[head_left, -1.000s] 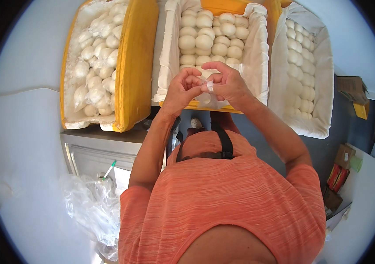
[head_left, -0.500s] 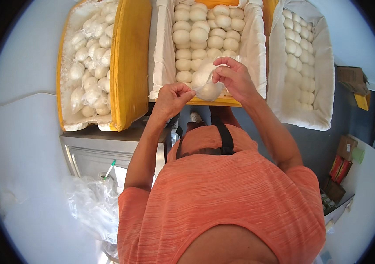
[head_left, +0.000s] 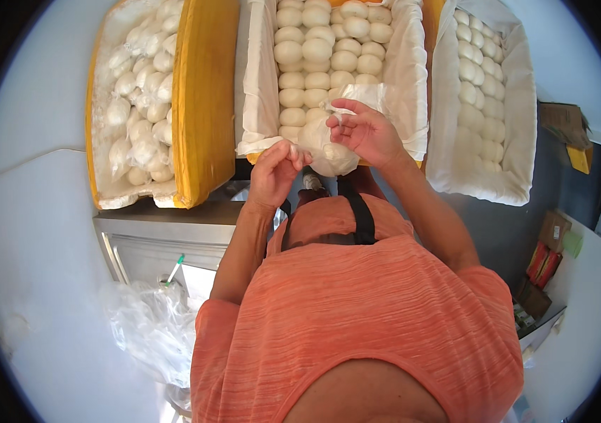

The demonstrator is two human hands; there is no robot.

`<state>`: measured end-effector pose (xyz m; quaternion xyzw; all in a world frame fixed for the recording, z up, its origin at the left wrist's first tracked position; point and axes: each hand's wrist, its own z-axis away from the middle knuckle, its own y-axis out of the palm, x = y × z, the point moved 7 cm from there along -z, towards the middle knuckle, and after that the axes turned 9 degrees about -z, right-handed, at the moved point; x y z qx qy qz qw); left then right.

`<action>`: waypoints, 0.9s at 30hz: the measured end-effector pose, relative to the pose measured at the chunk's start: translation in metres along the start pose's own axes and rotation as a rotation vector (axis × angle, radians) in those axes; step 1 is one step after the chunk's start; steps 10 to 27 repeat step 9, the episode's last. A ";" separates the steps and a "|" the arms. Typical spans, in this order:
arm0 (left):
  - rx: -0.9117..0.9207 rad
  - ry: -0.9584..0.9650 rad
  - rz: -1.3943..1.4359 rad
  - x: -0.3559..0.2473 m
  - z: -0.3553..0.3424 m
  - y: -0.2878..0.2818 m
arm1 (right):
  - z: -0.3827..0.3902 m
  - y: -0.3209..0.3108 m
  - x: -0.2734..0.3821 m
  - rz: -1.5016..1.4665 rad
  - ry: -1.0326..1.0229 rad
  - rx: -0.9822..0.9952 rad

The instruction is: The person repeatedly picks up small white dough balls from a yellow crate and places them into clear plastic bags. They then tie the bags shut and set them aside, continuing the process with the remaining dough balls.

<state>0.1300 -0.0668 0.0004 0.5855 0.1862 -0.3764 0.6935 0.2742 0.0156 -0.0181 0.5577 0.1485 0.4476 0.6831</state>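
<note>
A clear plastic bag (head_left: 332,156) with white round buns in it hangs over the near edge of the middle crate. My left hand (head_left: 277,169) is closed beside the bag, its fingertips pinching plastic at the bag's left side. Above and to the right, my right hand (head_left: 371,134) has curled fingers holding a gathered bit of the bag near its top. Behind the bag, the middle crate, lined with white cloth (head_left: 407,77), holds rows of loose white buns (head_left: 316,49).
At the left, a yellow foam crate (head_left: 205,106) holds bagged buns (head_left: 142,130). Another cloth-lined crate (head_left: 519,141) of buns stands at the right. A metal cabinet (head_left: 163,243), a heap of clear plastic bags (head_left: 149,328) and a green-tipped pen (head_left: 176,268) are lower left. Cardboard boxes (head_left: 554,233) lie right.
The bag has come closer to my body and now hangs fuller and rounder past the crate's edge. My left hand has turned and closed more; my right hand has shifted slightly left and down.
</note>
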 end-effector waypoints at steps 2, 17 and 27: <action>-0.005 0.015 0.234 -0.001 -0.002 -0.004 | 0.004 0.009 0.001 0.073 0.029 0.072; -0.073 -0.205 -0.594 -0.002 0.001 0.005 | 0.016 0.033 -0.027 0.475 0.284 -0.010; -0.073 -0.205 -0.594 -0.002 0.001 0.005 | 0.016 0.033 -0.027 0.475 0.284 -0.010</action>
